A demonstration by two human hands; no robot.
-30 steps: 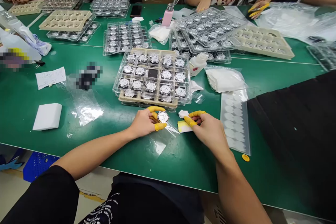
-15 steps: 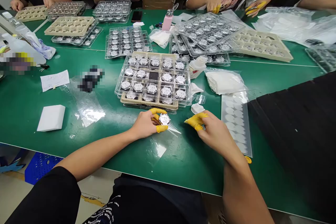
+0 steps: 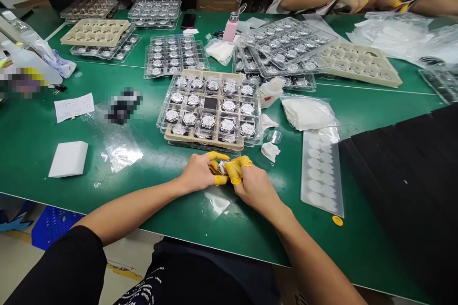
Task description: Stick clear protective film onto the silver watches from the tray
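A round silver watch case (image 3: 222, 167) is held just above the near side of the green table. My left hand (image 3: 200, 172) grips it from the left between thumb and fingers, with yellow finger cots on the fingertips. From the right, my right hand (image 3: 255, 182) has its yellow-covered fingers closed on the same watch case, hiding much of its face. Beyond both hands sits a clear tray (image 3: 209, 109) of similar watch cases, stacked on a beige tray; one of its pockets shows a bare dark bottom. A clear plastic film (image 3: 219, 201) lies below my hands.
White foam block (image 3: 67, 159) and plastic bag (image 3: 123, 152) lie left. On the right are a sticker sheet (image 3: 322, 171), white wipes (image 3: 309, 112), a small bottle (image 3: 271, 91) and a black panel (image 3: 400, 176). Co-workers' hands and several stacked trays (image 3: 286, 43) line the far side.
My right hand has moved left from beside the sticker sheet and closed on the watch case. My left hand has stayed about in place. Across the table, a co-worker has lifted a beige tray.
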